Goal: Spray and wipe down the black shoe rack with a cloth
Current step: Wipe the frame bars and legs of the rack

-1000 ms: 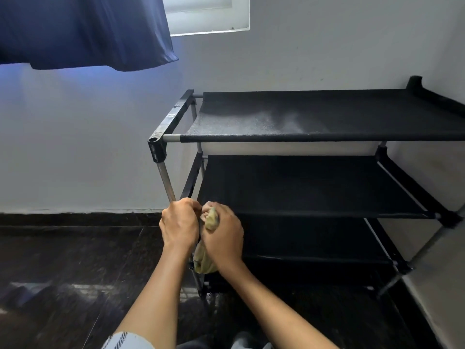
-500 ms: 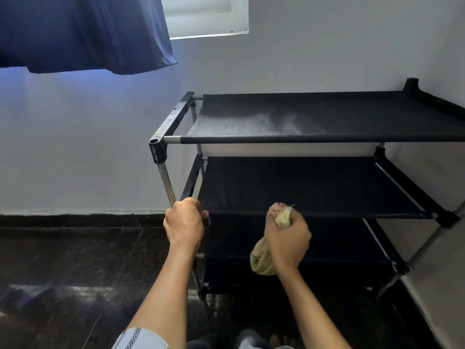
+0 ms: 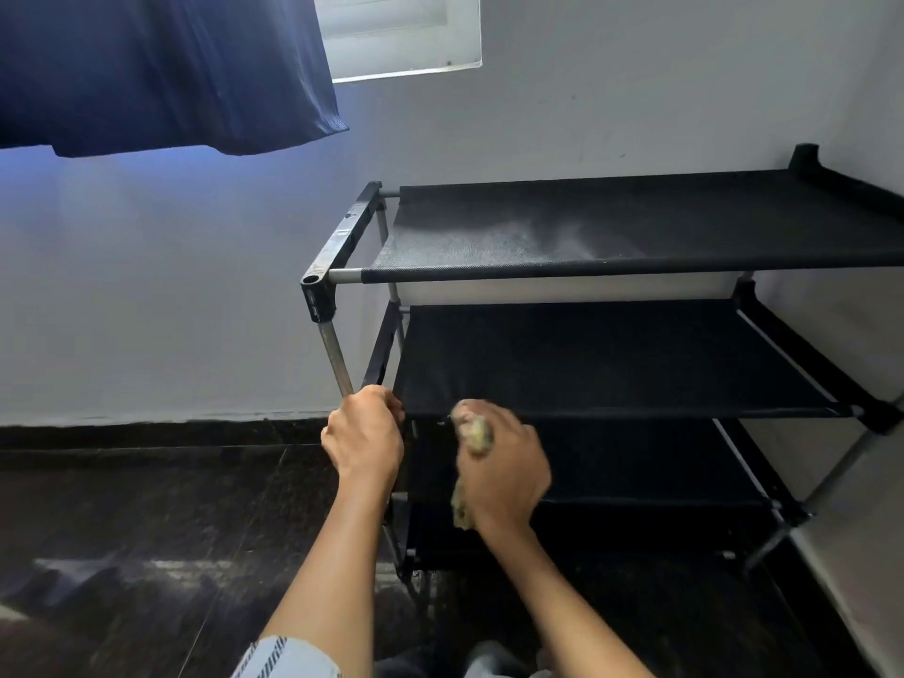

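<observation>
The black shoe rack [image 3: 611,354] filled the centre and right of the frame, standing on a dark floor [image 3: 122,521] against a pale wall [image 3: 171,286], its right end close to a second wall at the frame's right edge. It had three black fabric shelves that could be seen, one above another, carried on silver metal poles with black corner joints. The top shelf [image 3: 636,222] showed a pale, dusty-looking patch near its middle; whether that was spray or dust could not be told.

A crumpled yellowish cloth [image 3: 477,433] sat at the front edge of the middle shelf [image 3: 611,359], near its left end, just below centre frame. The right hand [image 3: 504,472] was closed around it in a fist, with a tuft of cloth poking out at the top and a tail hanging out below the palm. The hand and cloth were slightly blurred.

Just to the left, the left hand [image 3: 364,437] was wrapped tightly around the rack's front-left pole [image 3: 335,354] at the level of the middle shelf, fingers curled around it. The two hands were near each other but apart.

A striped sleeve [image 3: 286,658] edge showed at the bottom of the frame. In the upper left hung a dark blue cloth sheet [image 3: 161,66], with a white window frame [image 3: 406,41] beside it at the top.
</observation>
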